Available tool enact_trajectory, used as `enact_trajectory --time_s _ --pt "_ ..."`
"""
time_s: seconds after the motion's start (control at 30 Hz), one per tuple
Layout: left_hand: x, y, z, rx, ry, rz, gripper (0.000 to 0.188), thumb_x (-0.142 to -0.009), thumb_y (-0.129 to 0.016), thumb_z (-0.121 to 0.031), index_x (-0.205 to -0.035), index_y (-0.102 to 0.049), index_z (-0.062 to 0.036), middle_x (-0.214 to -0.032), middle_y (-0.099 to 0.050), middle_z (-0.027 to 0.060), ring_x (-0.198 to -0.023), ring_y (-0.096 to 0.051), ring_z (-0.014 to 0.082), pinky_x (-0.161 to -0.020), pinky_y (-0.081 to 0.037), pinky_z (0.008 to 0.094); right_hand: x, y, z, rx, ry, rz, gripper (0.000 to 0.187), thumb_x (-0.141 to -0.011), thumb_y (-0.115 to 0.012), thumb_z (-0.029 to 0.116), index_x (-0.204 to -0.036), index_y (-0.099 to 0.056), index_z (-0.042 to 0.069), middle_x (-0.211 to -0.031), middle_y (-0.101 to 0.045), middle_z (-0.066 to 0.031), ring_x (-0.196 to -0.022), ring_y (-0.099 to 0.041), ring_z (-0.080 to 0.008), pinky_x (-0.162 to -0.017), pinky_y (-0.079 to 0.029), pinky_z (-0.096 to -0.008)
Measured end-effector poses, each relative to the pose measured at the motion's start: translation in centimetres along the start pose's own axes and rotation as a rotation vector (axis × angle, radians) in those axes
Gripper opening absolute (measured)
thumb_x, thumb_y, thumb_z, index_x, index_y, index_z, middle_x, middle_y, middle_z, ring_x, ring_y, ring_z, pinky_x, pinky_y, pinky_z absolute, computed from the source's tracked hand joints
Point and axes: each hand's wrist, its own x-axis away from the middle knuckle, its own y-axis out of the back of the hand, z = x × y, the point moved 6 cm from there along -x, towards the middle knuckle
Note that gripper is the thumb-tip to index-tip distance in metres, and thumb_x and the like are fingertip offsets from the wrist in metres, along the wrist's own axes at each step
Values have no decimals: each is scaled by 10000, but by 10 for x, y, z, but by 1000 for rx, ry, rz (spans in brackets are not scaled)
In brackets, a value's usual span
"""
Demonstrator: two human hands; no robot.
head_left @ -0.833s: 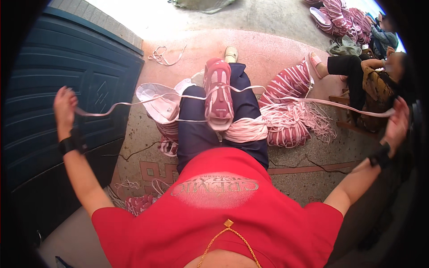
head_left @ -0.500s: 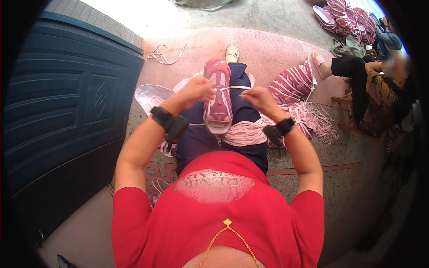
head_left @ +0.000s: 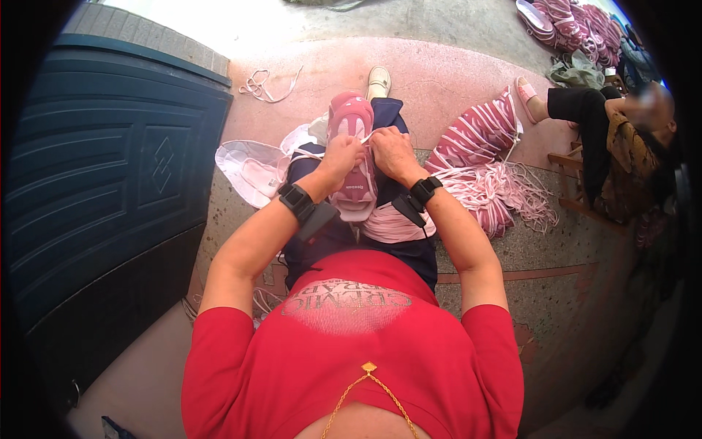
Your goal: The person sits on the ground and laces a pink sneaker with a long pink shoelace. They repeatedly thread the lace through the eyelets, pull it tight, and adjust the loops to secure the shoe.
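Note:
A pink and mauve shoe upper [head_left: 350, 110] lies lengthwise across my lap, its toe end pointing away from me. My left hand [head_left: 341, 157] rests over its left side with the fingers pinched together. On the right side, the curled fingers of my right hand [head_left: 394, 151] grip a white shoelace [head_left: 368, 137] at the lacing area. Both hands meet closely around this lace, and the knuckles hide part of the eyelets. A bundle of pale pink laces [head_left: 397, 224] lies on my right thigh, just below my right hand.
White-lined uppers [head_left: 252, 170] lie left of my legs. To the right are a tied stack of pink uppers [head_left: 475, 139] and a heap of loose laces [head_left: 504, 194]. A loose lace [head_left: 269, 86] lies ahead. Another person [head_left: 621, 146] sits at right; a blue door [head_left: 117, 146] stands at left.
My hands were apart on either side of the upper with a lace stretched out to the right. They have come together over the upper, the right hand moving inward.

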Motion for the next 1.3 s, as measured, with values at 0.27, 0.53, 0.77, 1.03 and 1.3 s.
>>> enact_trajectory --time_s 0.27,0.53,0.77,1.03,1.3 --pt "0 5 3 54 17 23 105 -948 -487 -152 -947 -498 -47 -982 -589 99 -876 -593 166 -764 -506 285 -17 -5 23 257 250 80 140 -766 -590 177 -824 -665 74 -919 -594 -57 -972 -532 -228 -764 -392 -419" --pt "12 11 -48 -487 -75 -96 285 -926 -494 -133 -1181 -524 -7 -670 -593 52 -483 -552 118 -435 -454 225 -5 4 16 272 118 15 209 -797 -611 263 -843 -665 67 -786 -618 -54 -816 -601 -227 -738 -409 -392" --pt "-17 0 -28 -1305 -329 -56 214 -811 -620 -194 -855 -682 6 -657 -639 180 -588 -643 271 -542 -508 359 4 -3 25 170 49 222 317 -846 -546 292 -1019 -596 30 -1018 -598 -149 -1019 -530 -298 -786 -418 -436" --pt "-4 -19 -28 -1457 -374 -120 279 -760 -680 -270 -806 -652 4 -756 -642 226 -775 -649 370 -689 -519 449 -1 -6 2 -118 184 225 212 -780 -536 138 -934 -619 18 -997 -606 -139 -991 -549 -319 -832 -437 -418" --pt "8 -25 -12 -1591 -724 -169 208 -861 -517 -216 -812 -569 -20 -687 -621 169 -638 -648 325 -530 -517 400 5 2 7 -155 139 84 181 -771 -571 151 -904 -622 40 -935 -613 -121 -951 -560 -296 -810 -435 -406"
